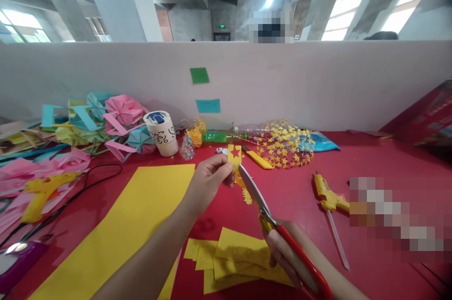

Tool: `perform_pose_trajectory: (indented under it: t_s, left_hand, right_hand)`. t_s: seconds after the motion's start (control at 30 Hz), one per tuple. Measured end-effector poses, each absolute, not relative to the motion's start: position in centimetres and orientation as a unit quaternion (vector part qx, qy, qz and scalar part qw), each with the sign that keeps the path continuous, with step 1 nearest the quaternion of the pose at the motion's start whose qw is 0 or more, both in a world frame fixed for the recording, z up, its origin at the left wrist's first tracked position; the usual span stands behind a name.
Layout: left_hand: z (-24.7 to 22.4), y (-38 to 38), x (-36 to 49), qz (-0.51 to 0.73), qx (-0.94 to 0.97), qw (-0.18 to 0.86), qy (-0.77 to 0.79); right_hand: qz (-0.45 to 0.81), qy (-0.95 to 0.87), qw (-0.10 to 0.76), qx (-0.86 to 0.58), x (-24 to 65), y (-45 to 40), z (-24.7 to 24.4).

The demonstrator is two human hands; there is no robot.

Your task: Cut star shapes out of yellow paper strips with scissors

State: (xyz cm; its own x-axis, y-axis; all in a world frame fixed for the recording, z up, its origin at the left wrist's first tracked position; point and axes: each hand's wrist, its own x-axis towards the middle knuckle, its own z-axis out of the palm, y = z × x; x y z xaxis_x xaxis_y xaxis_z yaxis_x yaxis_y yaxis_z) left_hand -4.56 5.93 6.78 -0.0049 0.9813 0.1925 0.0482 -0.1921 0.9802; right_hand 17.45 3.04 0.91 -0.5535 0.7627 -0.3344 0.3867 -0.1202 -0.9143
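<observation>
- The left hand (213, 177), at the centre of the frame, pinches a yellow paper strip (236, 160) between thumb and fingers, seemingly so its star-shaped hole stays flat and visible
- The right hand (282, 248), lower right of centre, curls closed around the red-handled scissors (253, 190), whose tip points up at the strip's lower edge (whether it touches, I cannot tell)
- Yellow paper pieces (229, 260) lie overlapped at bottom centre, probably to be within easy reach
- A large yellow sheet (165, 182) lies flat at lower left, perhaps aside to leave the middle free
- The star-covered bottle (286, 142) lies at the back of the tabletop (289, 191), right of centre, likely out of the scissors' way
</observation>
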Motion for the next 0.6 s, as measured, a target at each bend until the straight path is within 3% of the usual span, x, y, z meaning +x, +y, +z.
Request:
perform_pose_trajectory:
  t_s: [0.33, 0.6]
  left_hand:
    - [7.5, 5.8, -5.5, 0.502, 0.597, 0.409, 0.472]
    - [6.6, 5.8, -4.1, 0.526, 0.511, 0.525, 0.431]
  right_hand:
    - [0.614, -0.642, 0.131, -0.440, 17.5, 4.2, -0.9]
    - [0.588, -0.641, 0.181, -0.459, 17.0, 2.5, 0.6]
